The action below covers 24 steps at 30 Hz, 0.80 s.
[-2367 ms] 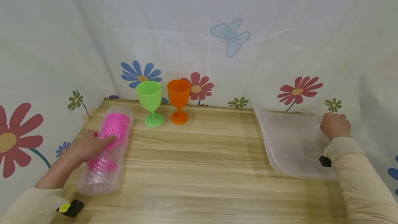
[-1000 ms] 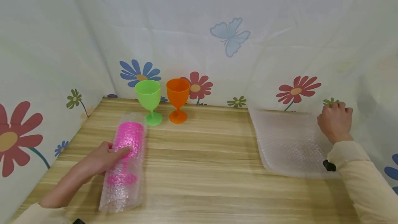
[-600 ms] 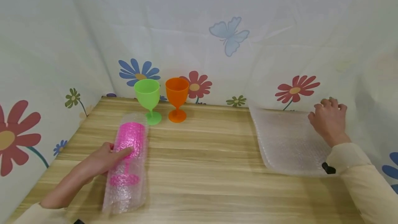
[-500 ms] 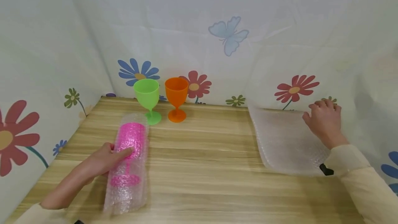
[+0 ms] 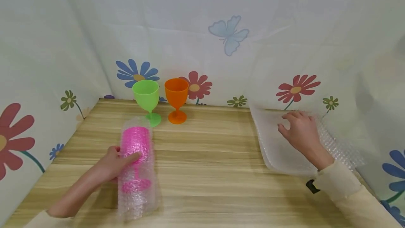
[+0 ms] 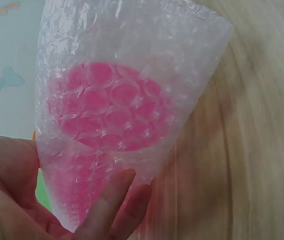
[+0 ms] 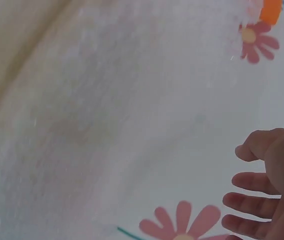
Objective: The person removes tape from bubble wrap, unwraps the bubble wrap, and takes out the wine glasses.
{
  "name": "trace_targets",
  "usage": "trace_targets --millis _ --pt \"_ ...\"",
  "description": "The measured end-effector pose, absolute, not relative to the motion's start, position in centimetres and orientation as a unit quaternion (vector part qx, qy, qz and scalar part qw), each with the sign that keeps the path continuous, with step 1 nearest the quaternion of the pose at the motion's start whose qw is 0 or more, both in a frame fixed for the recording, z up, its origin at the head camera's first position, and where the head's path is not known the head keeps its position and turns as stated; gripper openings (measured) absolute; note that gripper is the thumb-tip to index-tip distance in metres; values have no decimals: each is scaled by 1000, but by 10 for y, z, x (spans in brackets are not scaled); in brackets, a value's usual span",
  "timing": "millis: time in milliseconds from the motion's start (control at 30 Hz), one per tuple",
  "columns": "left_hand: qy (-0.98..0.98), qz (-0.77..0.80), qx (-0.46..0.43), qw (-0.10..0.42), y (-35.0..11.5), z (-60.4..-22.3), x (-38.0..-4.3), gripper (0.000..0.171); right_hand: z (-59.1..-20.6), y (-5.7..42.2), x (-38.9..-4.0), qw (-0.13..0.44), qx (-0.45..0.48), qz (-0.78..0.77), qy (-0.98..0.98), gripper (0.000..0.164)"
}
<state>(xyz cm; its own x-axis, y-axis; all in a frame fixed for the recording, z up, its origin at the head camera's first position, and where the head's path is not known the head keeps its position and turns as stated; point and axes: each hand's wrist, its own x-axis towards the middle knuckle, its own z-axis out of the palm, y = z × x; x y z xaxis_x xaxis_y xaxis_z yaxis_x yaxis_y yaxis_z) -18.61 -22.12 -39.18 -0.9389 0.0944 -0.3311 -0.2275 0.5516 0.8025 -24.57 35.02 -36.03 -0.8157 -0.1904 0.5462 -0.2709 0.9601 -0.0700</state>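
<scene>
while the head view shows the left hand's (image 5: 116, 163) thumb across a bubble-wrapped pink goblet (image 5: 137, 169) on the left, the left wrist view adds two fingers against the other face, pinching it. the right hand's (image 5: 300, 132) fingers, spread and slightly bent over a bubble-wrap sheet (image 5: 272, 147), show apart in its wrist view; only the head view shows the green goblet (image 5: 146, 95) and orange goblet (image 5: 176, 93) standing upright.

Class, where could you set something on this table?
Bare table lies between the wrapped pink goblet and the bubble wrap sheet; a smaller patch is left of that goblet, beyond the left hand. Crowded: around the green goblet, beside the orange goblet.
</scene>
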Motion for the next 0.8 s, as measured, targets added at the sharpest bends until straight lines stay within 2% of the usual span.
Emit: trace_targets --millis 333,800 --pt "847 504 -48 162 -210 -395 -182 112 -366 315 -222 318 204 90 -921 27" --pt "846 511 -33 150 -189 -400 -181 106 -361 273 -192 317 245 103 -910 30"
